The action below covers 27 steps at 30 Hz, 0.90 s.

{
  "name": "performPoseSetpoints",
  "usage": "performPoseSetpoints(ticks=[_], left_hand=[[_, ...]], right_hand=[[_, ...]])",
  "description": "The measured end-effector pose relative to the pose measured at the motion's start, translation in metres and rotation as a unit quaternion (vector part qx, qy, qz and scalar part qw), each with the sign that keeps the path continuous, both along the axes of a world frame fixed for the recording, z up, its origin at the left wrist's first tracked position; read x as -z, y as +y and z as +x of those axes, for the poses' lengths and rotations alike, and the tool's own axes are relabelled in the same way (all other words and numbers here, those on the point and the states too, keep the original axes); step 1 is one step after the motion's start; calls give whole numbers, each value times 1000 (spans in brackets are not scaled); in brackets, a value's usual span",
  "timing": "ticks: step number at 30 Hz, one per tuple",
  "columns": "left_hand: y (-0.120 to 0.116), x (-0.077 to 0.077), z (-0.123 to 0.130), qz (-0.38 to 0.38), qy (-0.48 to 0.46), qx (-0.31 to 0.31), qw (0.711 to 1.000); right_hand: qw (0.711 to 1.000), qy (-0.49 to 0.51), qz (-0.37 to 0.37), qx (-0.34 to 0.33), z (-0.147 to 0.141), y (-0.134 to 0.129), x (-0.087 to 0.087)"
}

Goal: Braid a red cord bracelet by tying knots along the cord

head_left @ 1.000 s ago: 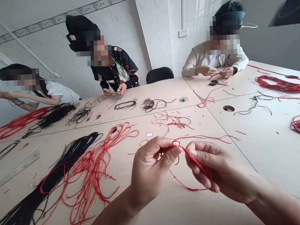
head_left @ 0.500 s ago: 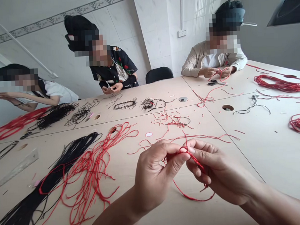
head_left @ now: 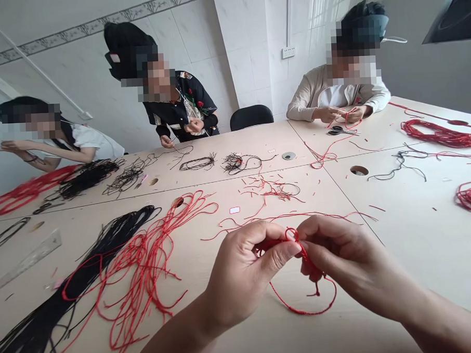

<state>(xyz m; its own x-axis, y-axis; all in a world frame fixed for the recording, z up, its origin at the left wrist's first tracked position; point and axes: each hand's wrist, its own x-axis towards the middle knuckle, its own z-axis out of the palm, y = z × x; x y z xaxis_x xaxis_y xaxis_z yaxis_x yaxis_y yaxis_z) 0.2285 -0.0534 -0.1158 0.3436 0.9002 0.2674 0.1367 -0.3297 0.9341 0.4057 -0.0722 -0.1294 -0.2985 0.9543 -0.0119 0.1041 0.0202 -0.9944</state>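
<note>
Between my two hands is a braided red cord (head_left: 310,269), with a small loop standing up at the fingertips. My left hand (head_left: 249,272) pinches it between thumb and index finger. From the other side, my right hand (head_left: 346,265) closes its thumb and fingers on the same cord, near the loop. Part of the cord is hidden by my fingers. Its lower part hangs in a wide curve beneath my hands, and a short knotted end sticks out below the right fingers.
Left of my hands lie loose red cords (head_left: 146,269) and a black cord bundle (head_left: 87,276). A clear ruler (head_left: 26,261) is at far left. Red scraps (head_left: 277,187) lie ahead. Scissors (head_left: 340,131) are near a person at the back right; two other people sit across.
My right fingers have curled in closer to the loop, and the loop shows more clearly. The person at the back middle has moved their hands apart.
</note>
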Motion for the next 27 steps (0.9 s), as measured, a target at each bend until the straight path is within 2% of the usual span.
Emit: performPoseSetpoints(ticks=[3,7,13,17,20,24,27], left_hand=[[0,-1,-1,-21,-4,11,1000],[2,0,-2,-76,-39,44,995],[6,2,-2,-138,-96,58,984],[4,2,-2,-105,-53,65,991],[2,2,-3,-64,-1,34,997],[-1,2,-3,-28,46,19,998],[-1,1,-3,0,72,10,997]], right_hand=[[996,-62,57,10,1,-2,4],[986,-99,132,24,1,-3,7],[989,-91,114,19,-2,-3,7],[995,-31,87,24,-3,-3,5],[997,-3,73,28,-2,-3,3],[995,5,94,23,-1,-3,1],[992,-26,117,26,-2,-4,1]])
